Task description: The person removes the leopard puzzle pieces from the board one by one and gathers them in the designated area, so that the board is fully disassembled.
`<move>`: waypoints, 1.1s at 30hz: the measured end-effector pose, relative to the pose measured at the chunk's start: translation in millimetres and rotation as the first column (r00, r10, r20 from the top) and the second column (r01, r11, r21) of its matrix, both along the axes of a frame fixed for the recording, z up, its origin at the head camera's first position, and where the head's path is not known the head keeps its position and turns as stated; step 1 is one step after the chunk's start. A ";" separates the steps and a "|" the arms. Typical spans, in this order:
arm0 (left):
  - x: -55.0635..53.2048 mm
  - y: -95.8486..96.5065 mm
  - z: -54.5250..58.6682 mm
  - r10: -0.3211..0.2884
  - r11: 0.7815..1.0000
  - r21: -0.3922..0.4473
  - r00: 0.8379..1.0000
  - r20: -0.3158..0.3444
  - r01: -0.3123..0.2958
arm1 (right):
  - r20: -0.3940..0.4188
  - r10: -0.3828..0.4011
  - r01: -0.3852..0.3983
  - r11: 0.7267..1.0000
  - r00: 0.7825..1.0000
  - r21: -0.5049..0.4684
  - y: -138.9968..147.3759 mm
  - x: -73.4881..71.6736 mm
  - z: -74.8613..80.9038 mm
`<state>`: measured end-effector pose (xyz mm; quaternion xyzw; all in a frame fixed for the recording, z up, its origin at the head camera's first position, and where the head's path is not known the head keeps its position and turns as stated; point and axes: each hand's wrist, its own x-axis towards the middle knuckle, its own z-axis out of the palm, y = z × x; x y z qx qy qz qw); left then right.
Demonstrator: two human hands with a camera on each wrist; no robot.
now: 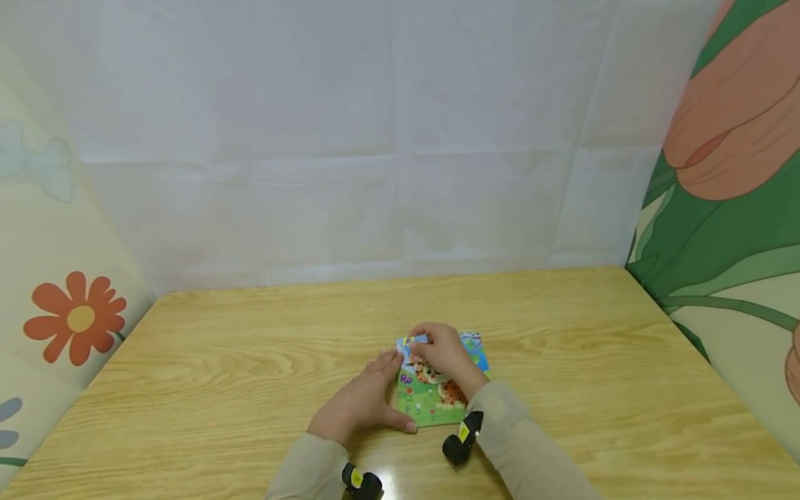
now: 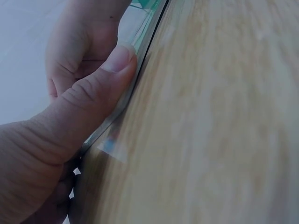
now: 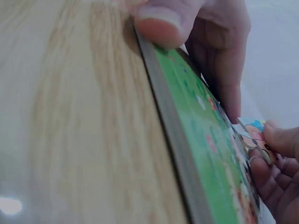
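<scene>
A square jigsaw puzzle (image 1: 425, 415) with a spotted cartoon animal on green grass under a blue sky lies flat on the table. My left hand (image 1: 362, 399) rests against its left side, fingers extended, with the thumb at the near edge. In the left wrist view that thumb (image 2: 100, 86) lies along the board's rim. My right hand (image 1: 446, 355) is over the upper left part of the picture. Between its thumb and fingers it pinches a puzzle piece (image 3: 254, 136), held tilted at the board's surface. The right hand hides part of the animal's head.
The wood-grain table (image 1: 250, 347) extends around the puzzle on all sides. A white cloth (image 1: 312, 139) hangs behind it. Flower-printed panels (image 1: 737, 139) stand at both sides. Each sleeved wrist carries a small black camera (image 1: 459, 444).
</scene>
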<state>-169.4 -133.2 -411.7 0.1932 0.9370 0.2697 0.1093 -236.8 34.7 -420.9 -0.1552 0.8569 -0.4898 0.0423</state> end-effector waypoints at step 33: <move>0.1 -0.5 1.4 0.006 1.000 0.013 1.000 0.002 -0.006 | 0.053 -0.241 0.247 0.946 0.969 -0.208 34.1 -2.5 0.9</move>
